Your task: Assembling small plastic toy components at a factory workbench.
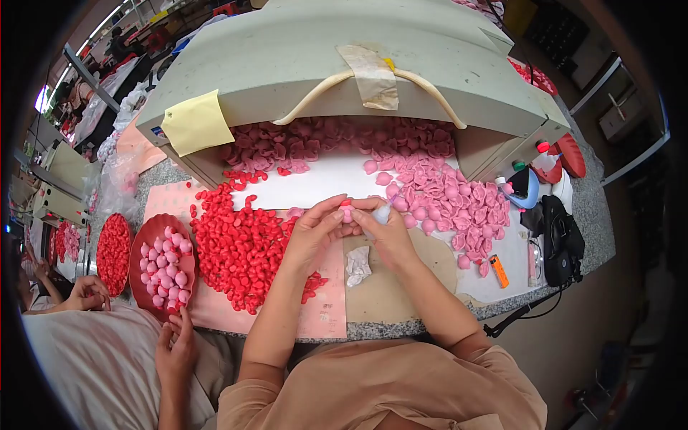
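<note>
Just in front of the grey box's opening, my left hand (313, 231) and my right hand (390, 234) meet with bent fingers. Between their fingertips they pinch a small round pink piece with a red cap (347, 209). Something pale and translucent (381, 214) shows at my right fingers; its kind is unclear. Beside my left hand spreads a heap of small red caps (240, 247). To the right of my right hand lies a pile of soft pink pieces (459, 211), some round and some cup-like. A crumpled white paper (358, 266) rests below my hands.
A large grey metal box (315, 64) spans the back, more pink pieces inside. At left, a red tray (139, 276) holds pink balls, near a co-worker's hand (177, 344). An orange lighter (499, 271) and a black bag (561, 240) lie at right.
</note>
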Tool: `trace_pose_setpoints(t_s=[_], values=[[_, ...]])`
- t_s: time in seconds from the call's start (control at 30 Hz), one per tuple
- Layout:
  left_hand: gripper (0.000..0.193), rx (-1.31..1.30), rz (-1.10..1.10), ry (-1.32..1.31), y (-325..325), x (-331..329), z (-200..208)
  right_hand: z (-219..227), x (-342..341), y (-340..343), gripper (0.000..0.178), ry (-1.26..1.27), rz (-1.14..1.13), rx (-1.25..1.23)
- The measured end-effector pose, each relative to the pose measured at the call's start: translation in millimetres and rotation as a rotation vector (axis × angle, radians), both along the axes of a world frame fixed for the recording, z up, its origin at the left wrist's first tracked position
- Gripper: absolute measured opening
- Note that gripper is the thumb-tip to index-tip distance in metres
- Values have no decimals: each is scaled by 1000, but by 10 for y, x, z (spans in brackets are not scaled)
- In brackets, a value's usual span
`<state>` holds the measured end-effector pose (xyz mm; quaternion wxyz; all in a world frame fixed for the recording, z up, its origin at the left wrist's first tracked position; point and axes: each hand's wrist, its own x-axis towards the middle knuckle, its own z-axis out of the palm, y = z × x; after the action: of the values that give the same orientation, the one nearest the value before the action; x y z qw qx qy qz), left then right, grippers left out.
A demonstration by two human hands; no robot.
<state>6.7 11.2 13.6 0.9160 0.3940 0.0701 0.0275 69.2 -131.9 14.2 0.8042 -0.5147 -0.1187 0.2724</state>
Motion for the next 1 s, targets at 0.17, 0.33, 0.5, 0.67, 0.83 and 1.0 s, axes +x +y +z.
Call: trace_pose_setpoints(t_s=[0.17,0.33,0.5,0.67,0.83,1.0], values=[[33,8,-12,5,-1,0,-2,-39,22,-26,21,-12,16,9],[32,37,-8,8,-2,-36,25,-4,6,-31,22,7,44,-9],[33,75,-44,10,34,-39,11,-38,27,-74,25,3,68,-23],[34,123,-35,19,37,-25,-18,-47,29,-78,22,33,83,-45],[34,191,-51,28,48,-39,-9,-81,28,-92,20,27,86,-37],[34,233,-55,31,54,-34,9,-44,23,-99,24,38,90,-34]])
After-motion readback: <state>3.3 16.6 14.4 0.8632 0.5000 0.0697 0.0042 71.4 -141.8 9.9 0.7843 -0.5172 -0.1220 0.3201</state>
